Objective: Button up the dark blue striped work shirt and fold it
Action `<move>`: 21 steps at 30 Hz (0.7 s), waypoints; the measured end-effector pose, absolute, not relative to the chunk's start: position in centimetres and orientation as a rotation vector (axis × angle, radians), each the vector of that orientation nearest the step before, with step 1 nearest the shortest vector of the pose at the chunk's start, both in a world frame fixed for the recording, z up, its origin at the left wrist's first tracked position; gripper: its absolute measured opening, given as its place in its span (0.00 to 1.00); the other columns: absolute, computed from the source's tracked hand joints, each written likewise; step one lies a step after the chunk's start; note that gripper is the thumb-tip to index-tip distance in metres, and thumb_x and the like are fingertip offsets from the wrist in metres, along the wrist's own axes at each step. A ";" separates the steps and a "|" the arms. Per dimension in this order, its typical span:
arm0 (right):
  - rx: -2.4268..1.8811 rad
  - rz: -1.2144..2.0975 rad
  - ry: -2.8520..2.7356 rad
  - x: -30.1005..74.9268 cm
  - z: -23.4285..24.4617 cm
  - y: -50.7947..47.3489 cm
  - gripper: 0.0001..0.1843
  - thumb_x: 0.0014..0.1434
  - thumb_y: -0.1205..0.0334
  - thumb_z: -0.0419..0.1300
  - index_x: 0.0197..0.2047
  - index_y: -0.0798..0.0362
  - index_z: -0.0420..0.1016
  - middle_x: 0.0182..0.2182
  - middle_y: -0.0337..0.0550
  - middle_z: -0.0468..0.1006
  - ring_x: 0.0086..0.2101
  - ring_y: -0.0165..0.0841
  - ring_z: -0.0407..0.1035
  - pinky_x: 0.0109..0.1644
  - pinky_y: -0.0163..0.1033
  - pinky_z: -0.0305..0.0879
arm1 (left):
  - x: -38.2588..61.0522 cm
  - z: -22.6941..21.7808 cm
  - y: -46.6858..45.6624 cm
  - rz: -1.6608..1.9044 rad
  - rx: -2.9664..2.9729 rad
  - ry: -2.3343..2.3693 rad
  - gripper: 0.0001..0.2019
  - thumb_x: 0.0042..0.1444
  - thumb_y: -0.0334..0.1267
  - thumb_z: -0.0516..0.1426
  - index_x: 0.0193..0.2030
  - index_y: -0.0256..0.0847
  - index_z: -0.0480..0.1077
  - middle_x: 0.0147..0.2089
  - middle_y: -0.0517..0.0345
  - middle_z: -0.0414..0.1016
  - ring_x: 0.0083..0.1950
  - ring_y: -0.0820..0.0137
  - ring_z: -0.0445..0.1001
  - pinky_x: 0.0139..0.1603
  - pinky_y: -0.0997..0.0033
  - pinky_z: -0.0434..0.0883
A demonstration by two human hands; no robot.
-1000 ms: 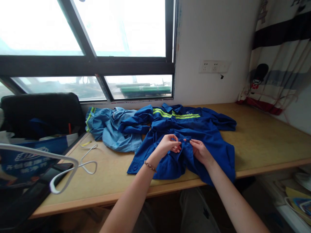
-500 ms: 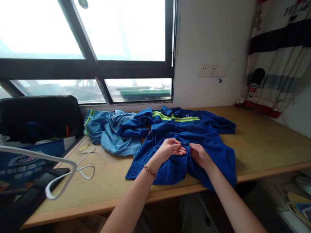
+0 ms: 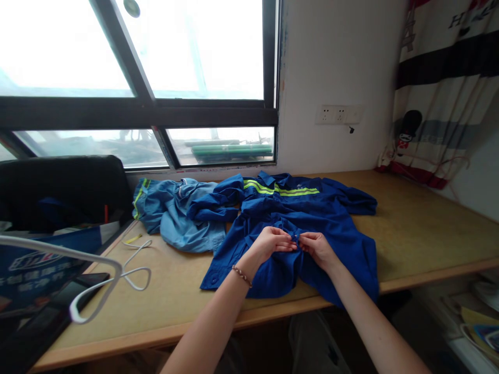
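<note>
A dark blue work jacket point(image 3: 339, 228) with yellow-green reflective stripes across its chest lies spread on the table, collar toward the window. My left hand point(image 3: 276, 242) pinches the jacket's front edge near the middle. Close beside it, my right hand point(image 3: 315, 247) grips the opposite side of the same opening. The fingertips almost meet, and the small bit of cloth or button between them is mostly hidden. Light blue trousers or another garment point(image 3: 179, 223), with a reflective band at one end, lies crumpled to the left, partly under the jacket's sleeve.
The wooden table point(image 3: 421, 234) runs beneath a window. A white cable point(image 3: 136, 280) loops at the left, near a black chair back point(image 3: 66, 182) and a printed blue bag point(image 3: 42, 265). A wall socket point(image 3: 339, 114) and a patterned curtain point(image 3: 436, 93) are at the right.
Both hands have moved slightly down and closer together, drawing the two jacket edges toward each other. The jacket and the light blue garment otherwise lie the same.
</note>
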State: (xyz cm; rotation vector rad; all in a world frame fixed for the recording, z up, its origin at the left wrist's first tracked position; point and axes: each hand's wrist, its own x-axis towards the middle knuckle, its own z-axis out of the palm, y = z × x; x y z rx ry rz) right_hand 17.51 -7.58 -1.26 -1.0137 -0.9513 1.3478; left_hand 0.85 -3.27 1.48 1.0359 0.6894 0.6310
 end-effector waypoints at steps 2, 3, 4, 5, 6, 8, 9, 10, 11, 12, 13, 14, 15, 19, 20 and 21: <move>-1.085 1.272 -0.995 17.5 -1.4 -7.5 0.10 0.39 0.58 0.67 0.24 0.56 0.77 0.17 0.39 0.73 0.19 0.25 0.62 0.23 0.30 0.56 | 1.0 1.1 -3.2 0.640 1.040 0.715 0.08 0.42 0.31 0.61 0.28 0.30 0.67 0.27 0.45 0.75 0.32 0.64 0.76 0.37 0.69 0.73; -1.119 1.226 -1.027 17.4 -1.5 -7.5 0.11 0.39 0.57 0.67 0.24 0.56 0.77 0.17 0.39 0.73 0.18 0.25 0.62 0.23 0.31 0.56 | 1.0 1.0 -3.1 0.649 1.047 0.727 0.08 0.41 0.31 0.61 0.28 0.30 0.68 0.26 0.45 0.75 0.32 0.64 0.76 0.36 0.69 0.73; -1.146 1.179 -1.062 17.4 -1.4 -7.5 0.11 0.39 0.57 0.66 0.24 0.56 0.77 0.16 0.39 0.73 0.18 0.26 0.62 0.22 0.31 0.56 | 1.0 0.8 -3.1 0.659 1.057 0.740 0.08 0.41 0.31 0.61 0.28 0.30 0.68 0.25 0.46 0.75 0.32 0.64 0.76 0.36 0.69 0.73; -1.162 1.139 -1.097 17.3 -1.4 -7.5 0.11 0.39 0.56 0.66 0.23 0.56 0.76 0.16 0.39 0.73 0.18 0.26 0.63 0.22 0.31 0.56 | 1.1 0.7 -3.1 0.665 1.072 0.752 0.08 0.41 0.31 0.62 0.27 0.30 0.68 0.25 0.47 0.75 0.31 0.64 0.76 0.35 0.68 0.73; -1.168 1.112 -1.129 17.3 -1.3 -7.6 0.12 0.39 0.55 0.66 0.23 0.56 0.76 0.16 0.39 0.73 0.18 0.27 0.63 0.22 0.32 0.57 | 1.1 0.6 -3.1 0.670 1.091 0.763 0.08 0.40 0.31 0.62 0.27 0.30 0.68 0.24 0.48 0.75 0.31 0.64 0.76 0.35 0.68 0.73; -1.163 1.092 -1.174 17.2 -1.3 -7.6 0.12 0.39 0.54 0.66 0.22 0.55 0.75 0.16 0.40 0.73 0.18 0.28 0.64 0.23 0.33 0.58 | 1.2 0.4 -3.1 0.677 1.132 0.780 0.09 0.39 0.32 0.63 0.27 0.30 0.69 0.23 0.50 0.74 0.29 0.65 0.75 0.34 0.67 0.73; -1.162 1.092 -1.190 17.1 -1.3 -7.6 0.13 0.38 0.53 0.66 0.21 0.55 0.74 0.16 0.40 0.73 0.19 0.29 0.64 0.23 0.34 0.59 | 1.3 0.3 -3.1 0.678 1.150 0.784 0.10 0.39 0.33 0.63 0.27 0.30 0.69 0.23 0.51 0.74 0.28 0.66 0.75 0.34 0.67 0.73; -1.167 1.089 -1.203 17.1 -1.4 -7.6 0.13 0.38 0.54 0.66 0.21 0.55 0.74 0.16 0.40 0.73 0.18 0.29 0.64 0.24 0.34 0.59 | 1.3 0.3 -3.2 0.674 1.163 0.786 0.10 0.39 0.34 0.63 0.27 0.30 0.69 0.23 0.51 0.74 0.28 0.66 0.75 0.34 0.67 0.73; -1.182 1.078 -1.217 17.1 -1.5 -7.6 0.13 0.38 0.54 0.66 0.20 0.54 0.73 0.16 0.39 0.73 0.18 0.29 0.64 0.24 0.34 0.59 | 1.4 0.3 -3.2 0.666 1.168 0.793 0.11 0.39 0.37 0.63 0.27 0.30 0.69 0.23 0.51 0.74 0.28 0.67 0.75 0.34 0.67 0.73; -1.204 1.050 -1.237 17.1 -1.6 -7.6 0.12 0.38 0.54 0.66 0.20 0.54 0.72 0.16 0.39 0.72 0.18 0.30 0.64 0.24 0.34 0.59 | 1.5 0.3 -3.3 0.658 1.169 0.808 0.12 0.41 0.40 0.62 0.27 0.30 0.69 0.24 0.51 0.74 0.28 0.67 0.75 0.33 0.68 0.73; -1.233 0.997 -1.268 17.0 -1.7 -7.7 0.12 0.39 0.55 0.66 0.19 0.54 0.71 0.16 0.39 0.72 0.19 0.30 0.64 0.24 0.34 0.58 | 1.6 0.3 -3.3 0.649 1.174 0.828 0.14 0.43 0.43 0.61 0.27 0.31 0.69 0.23 0.52 0.74 0.27 0.68 0.74 0.33 0.69 0.72; -1.267 0.917 -1.312 17.0 -1.8 -7.7 0.11 0.40 0.55 0.65 0.19 0.53 0.70 0.16 0.38 0.72 0.19 0.30 0.64 0.25 0.34 0.58 | 1.7 0.2 -3.4 0.648 1.189 0.851 0.16 0.44 0.46 0.60 0.26 0.31 0.69 0.23 0.52 0.73 0.27 0.69 0.74 0.31 0.70 0.72; -1.300 0.817 -1.367 16.9 -1.9 -7.8 0.11 0.42 0.56 0.64 0.19 0.53 0.70 0.16 0.38 0.72 0.19 0.30 0.64 0.25 0.34 0.57 | 1.9 0.2 -3.5 0.658 1.213 0.879 0.17 0.44 0.48 0.59 0.26 0.31 0.69 0.22 0.54 0.72 0.26 0.70 0.73 0.30 0.72 0.72; -1.363 0.487 -1.528 16.4 -1.8 -8.2 0.08 0.46 0.58 0.61 0.20 0.51 0.70 0.16 0.36 0.70 0.19 0.28 0.61 0.24 0.33 0.54 | 2.4 0.0 -3.7 0.763 1.185 0.983 0.12 0.40 0.39 0.63 0.24 0.33 0.66 0.20 0.60 0.69 0.21 0.75 0.70 0.26 0.76 0.70; -1.361 0.467 -1.530 16.3 -1.8 -8.2 0.07 0.46 0.58 0.61 0.21 0.51 0.70 0.15 0.35 0.69 0.18 0.28 0.60 0.24 0.33 0.54 | 2.5 -0.1 -3.6 0.780 1.126 0.995 0.11 0.39 0.37 0.63 0.24 0.33 0.66 0.20 0.60 0.69 0.21 0.75 0.70 0.25 0.76 0.70; -1.354 0.471 -1.520 16.2 -1.7 -8.2 0.07 0.45 0.58 0.61 0.22 0.50 0.70 0.15 0.35 0.68 0.18 0.28 0.60 0.24 0.33 0.53 | 2.5 -0.2 -3.6 0.790 1.062 0.995 0.10 0.40 0.35 0.63 0.25 0.33 0.65 0.20 0.60 0.68 0.21 0.75 0.70 0.26 0.75 0.71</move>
